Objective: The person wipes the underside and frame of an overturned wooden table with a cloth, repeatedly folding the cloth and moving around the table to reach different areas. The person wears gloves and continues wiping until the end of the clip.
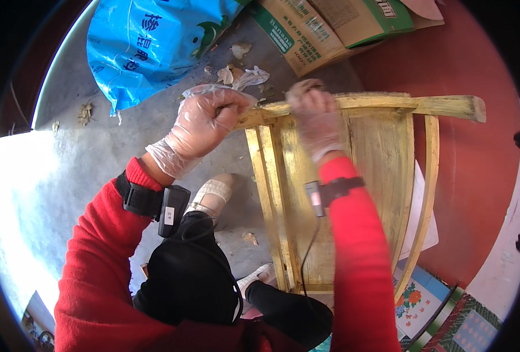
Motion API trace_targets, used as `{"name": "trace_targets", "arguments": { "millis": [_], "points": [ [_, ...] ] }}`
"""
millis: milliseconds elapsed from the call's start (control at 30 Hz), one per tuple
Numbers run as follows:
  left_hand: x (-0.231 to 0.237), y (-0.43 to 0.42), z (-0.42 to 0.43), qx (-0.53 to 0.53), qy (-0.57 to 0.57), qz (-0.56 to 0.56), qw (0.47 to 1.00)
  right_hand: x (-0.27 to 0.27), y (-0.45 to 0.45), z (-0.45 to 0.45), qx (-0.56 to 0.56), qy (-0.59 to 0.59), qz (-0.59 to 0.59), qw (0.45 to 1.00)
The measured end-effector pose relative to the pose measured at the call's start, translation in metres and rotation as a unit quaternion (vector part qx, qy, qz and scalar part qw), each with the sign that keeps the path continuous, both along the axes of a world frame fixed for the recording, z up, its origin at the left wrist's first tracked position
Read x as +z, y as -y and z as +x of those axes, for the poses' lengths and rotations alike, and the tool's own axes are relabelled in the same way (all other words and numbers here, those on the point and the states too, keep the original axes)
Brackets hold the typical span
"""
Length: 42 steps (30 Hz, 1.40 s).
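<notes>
A yellow-painted wooden furniture frame (370, 145) with a plank panel lies tilted before me, one long rail running across the top. My left hand (211, 116), in a clear plastic glove, is closed around the left end of that rail. My right hand (315, 114), gloved the same way and blurred, lies over the rail further right. It holds a brownish piece of material (306, 86), perhaps sandpaper or a cloth, against the rail; its exact kind is unclear.
A blue plastic sack (154, 48) stands at the upper left, a cardboard banana box (308, 35) at the top. Dry leaves and a crumpled plastic glove (253, 77) lie on the concrete floor. My legs are beside the frame; a cable hangs from my right wrist device.
</notes>
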State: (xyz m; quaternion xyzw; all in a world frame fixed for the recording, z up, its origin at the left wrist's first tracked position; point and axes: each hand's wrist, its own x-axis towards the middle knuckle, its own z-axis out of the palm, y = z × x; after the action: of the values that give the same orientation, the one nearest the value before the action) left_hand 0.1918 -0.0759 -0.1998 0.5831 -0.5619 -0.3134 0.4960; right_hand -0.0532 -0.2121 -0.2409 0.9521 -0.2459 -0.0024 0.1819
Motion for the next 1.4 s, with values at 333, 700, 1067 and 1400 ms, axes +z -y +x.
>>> {"name": "trace_targets", "arguments": {
  "millis": [333, 700, 1067, 1400],
  "points": [
    [0.008, -0.006, 0.002, -0.034, 0.014, 0.062, 0.997, -0.006, 0.025, -0.022, 0.031, 0.029, -0.024, 0.999],
    [0.001, -0.005, -0.001, -0.002, -0.031, 0.06, 0.998, 0.092, 0.073, -0.094, -0.244, -0.012, -0.166, 0.955],
    [0.004, -0.006, -0.002, -0.006, -0.05, 0.096, 0.994, 0.091, 0.082, -0.104, -0.206, 0.039, -0.186, 0.96],
    [0.0, -0.003, 0.003, -0.032, 0.018, 0.06, 0.998, 0.097, 0.089, -0.11, -0.208, 0.033, -0.165, 0.963]
  ]
}}
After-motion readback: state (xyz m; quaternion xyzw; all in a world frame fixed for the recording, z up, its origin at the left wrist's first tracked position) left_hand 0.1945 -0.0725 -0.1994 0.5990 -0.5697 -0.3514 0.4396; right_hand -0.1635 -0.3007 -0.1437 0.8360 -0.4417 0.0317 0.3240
